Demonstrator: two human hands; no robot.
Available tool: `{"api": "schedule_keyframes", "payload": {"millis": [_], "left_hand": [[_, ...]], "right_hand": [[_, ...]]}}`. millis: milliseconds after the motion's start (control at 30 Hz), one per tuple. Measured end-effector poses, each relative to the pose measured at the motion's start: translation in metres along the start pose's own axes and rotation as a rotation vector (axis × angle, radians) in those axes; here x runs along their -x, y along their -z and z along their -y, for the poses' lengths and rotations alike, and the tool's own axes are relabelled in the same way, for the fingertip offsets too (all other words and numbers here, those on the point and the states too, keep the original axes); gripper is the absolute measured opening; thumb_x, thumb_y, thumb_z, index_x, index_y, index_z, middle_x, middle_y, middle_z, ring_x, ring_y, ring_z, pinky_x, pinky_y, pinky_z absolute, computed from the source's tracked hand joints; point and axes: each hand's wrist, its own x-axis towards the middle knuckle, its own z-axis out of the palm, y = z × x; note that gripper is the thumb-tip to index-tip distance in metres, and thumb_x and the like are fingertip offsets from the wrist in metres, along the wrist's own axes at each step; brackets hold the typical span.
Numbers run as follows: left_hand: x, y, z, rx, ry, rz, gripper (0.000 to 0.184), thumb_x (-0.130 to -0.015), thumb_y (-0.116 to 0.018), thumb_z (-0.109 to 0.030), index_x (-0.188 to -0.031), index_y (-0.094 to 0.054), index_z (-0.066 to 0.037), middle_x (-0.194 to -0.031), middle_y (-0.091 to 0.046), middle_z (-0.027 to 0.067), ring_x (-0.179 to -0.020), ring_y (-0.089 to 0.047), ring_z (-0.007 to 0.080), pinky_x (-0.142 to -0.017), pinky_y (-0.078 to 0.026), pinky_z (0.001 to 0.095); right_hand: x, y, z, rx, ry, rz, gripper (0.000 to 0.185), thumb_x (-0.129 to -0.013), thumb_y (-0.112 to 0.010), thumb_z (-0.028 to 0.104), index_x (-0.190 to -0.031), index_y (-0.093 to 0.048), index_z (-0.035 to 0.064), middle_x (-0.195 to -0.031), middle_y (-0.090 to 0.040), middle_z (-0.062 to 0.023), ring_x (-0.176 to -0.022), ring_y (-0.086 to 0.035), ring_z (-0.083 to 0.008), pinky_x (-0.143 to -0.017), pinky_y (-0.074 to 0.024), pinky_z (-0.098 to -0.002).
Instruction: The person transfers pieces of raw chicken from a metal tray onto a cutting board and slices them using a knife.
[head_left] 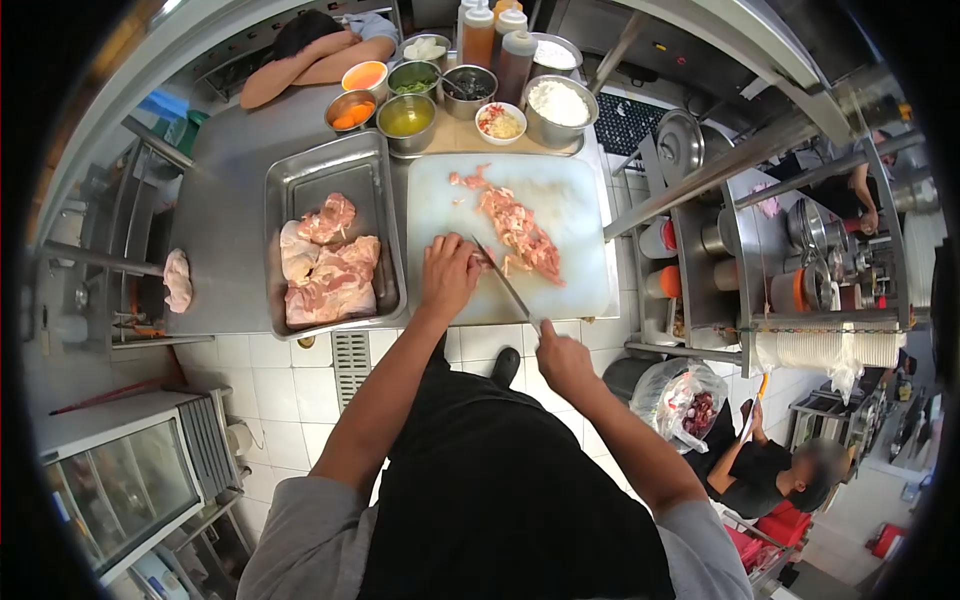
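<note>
My right hand (566,362) is wrapped round the handle of a knife (510,290), its blade slanting up and left across the white cutting board (580,215). The blade's tip end lies close to the fingertips of my left hand (449,276). Those fingers are curled down on a small piece of raw chicken (484,260), partly hidden under them. A strip of chopped chicken (520,232) lies beyond the blade, with small scraps (468,180) farther up the board. To the left, a metal tray (395,260) holds larger chicken pieces (335,285).
Behind the board stand sauce bottles (478,38), a bowl of white powder (560,103) and a bowl of yellow liquid (406,118). One chicken piece (177,280) lies at the table's left edge. A person (320,50) leans on the far side; another (760,470) is at right.
</note>
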Motion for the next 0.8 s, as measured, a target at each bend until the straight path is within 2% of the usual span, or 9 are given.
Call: {"api": "schedule_keyframes", "payload": {"millis": [100, 200, 267, 333, 433, 567, 633, 733, 800], "left_hand": [[-0.001, 0.003, -0.002, 0.008, 0.012, -0.030, 0.019, -0.082, -0.072, -0.011, -0.100, -0.068, -0.008, -0.103, -0.059, 0.0081, -0.102, -0.057, 0.0304, -0.084, -0.044, 0.0462], [0.001, 0.005, -0.007, 0.016, 0.020, -0.024, 0.021, -0.082, -0.073, -0.012, -0.103, -0.069, -0.010, -0.103, -0.059, 0.0075, -0.102, -0.057, 0.0301, -0.084, -0.044, 0.0462], [0.001, 0.006, -0.005, 0.017, 0.009, -0.025, 0.021, -0.084, -0.074, -0.014, -0.104, -0.069, -0.011, -0.104, -0.060, 0.0073, -0.101, -0.057, 0.0301, -0.084, -0.044, 0.0463], [0.003, 0.005, -0.001, 0.001, 0.005, -0.013, 0.021, -0.085, -0.075, -0.017, -0.105, -0.069, -0.011, -0.103, -0.060, 0.0074, -0.101, -0.057, 0.0307, -0.084, -0.043, 0.0466], [-0.001, 0.009, -0.006, 0.092, 0.039, -0.039, 0.023, -0.086, -0.076, -0.020, -0.105, -0.068, -0.010, -0.103, -0.060, 0.0075, -0.102, -0.057, 0.0317, -0.085, -0.043, 0.0472], [0.001, 0.013, -0.007, 0.155, 0.069, -0.032, 0.025, -0.083, -0.076, -0.018, -0.104, -0.067, -0.008, -0.106, -0.060, 0.0086, -0.105, -0.057, 0.0325, -0.088, -0.043, 0.0478], [0.002, 0.009, -0.005, 0.124, 0.075, -0.003, 0.024, -0.082, -0.075, -0.016, -0.103, -0.066, -0.007, -0.107, -0.059, 0.0093, -0.106, -0.056, 0.0325, -0.088, -0.043, 0.0477], [0.003, 0.006, -0.003, 0.037, 0.059, 0.004, 0.023, -0.081, -0.074, -0.014, -0.102, -0.065, -0.007, -0.107, -0.059, 0.0101, -0.106, -0.056, 0.0326, -0.088, -0.043, 0.0476], [0.002, 0.004, -0.006, 0.006, 0.055, 0.010, 0.022, -0.081, -0.072, -0.012, -0.101, -0.065, -0.007, -0.107, -0.059, 0.0101, -0.106, -0.056, 0.0325, -0.088, -0.043, 0.0475]], "right_hand": [[0.015, 0.006, -0.005, -0.009, -0.027, 0.086, 0.047, -0.097, -0.055, 0.014, -0.140, -0.048, -0.0014, -0.080, -0.072, -0.0276, -0.073, -0.072, -0.0480, -0.068, -0.0574, -0.0602], [-0.045, -0.005, 0.012, -0.067, 0.052, -0.088, 0.034, -0.097, -0.055, 0.013, -0.128, -0.051, -0.0017, -0.080, -0.072, -0.0273, -0.071, -0.072, -0.0465, -0.067, -0.0573, -0.0599], [-0.110, -0.024, 0.012, -0.083, 0.299, -0.332, 0.030, -0.096, -0.055, 0.012, -0.122, -0.053, -0.0029, -0.082, -0.072, -0.0277, -0.072, -0.073, -0.0471, -0.067, -0.0574, -0.0600], [-0.154, -0.016, 0.023, -0.091, 0.251, -0.241, 0.028, -0.096, -0.056, 0.013, -0.119, -0.054, -0.0036, -0.082, -0.072, -0.0281, -0.073, -0.073, -0.0466, -0.068, -0.0580, -0.0591], [-0.152, -0.001, 0.018, -0.148, 0.201, -0.294, 0.024, -0.096, -0.058, 0.014, -0.113, -0.055, -0.0026, -0.080, -0.072, -0.0286, -0.074, -0.074, -0.0459, -0.067, -0.0583, -0.0580], [-0.120, 0.011, 0.032, 0.003, 0.255, -0.312, 0.026, -0.095, -0.060, 0.014, -0.115, -0.055, -0.0026, -0.078, -0.072, -0.0274, -0.072, -0.074, -0.0442, -0.064, -0.0580, -0.0562], [-0.117, 0.010, 0.048, 0.059, 0.292, -0.261, 0.024, -0.096, -0.059, 0.013, -0.114, -0.053, -0.0018, -0.074, -0.070, -0.0235, -0.067, -0.072, -0.0431, -0.059, -0.0561, -0.0558], [-0.118, -0.014, 0.045, 0.053, 0.305, -0.346, 0.024, -0.097, -0.058, 0.014, -0.115, -0.054, -0.0003, -0.073, -0.071, -0.0217, -0.062, -0.071, -0.0420, -0.057, -0.0566, -0.0552], [-0.102, -0.014, 0.034, 0.046, 0.229, -0.239, 0.026, -0.098, -0.057, 0.015, -0.118, -0.053, -0.0010, -0.072, -0.071, -0.0219, -0.062, -0.071, -0.0427, -0.057, -0.0566, -0.0546]]}}
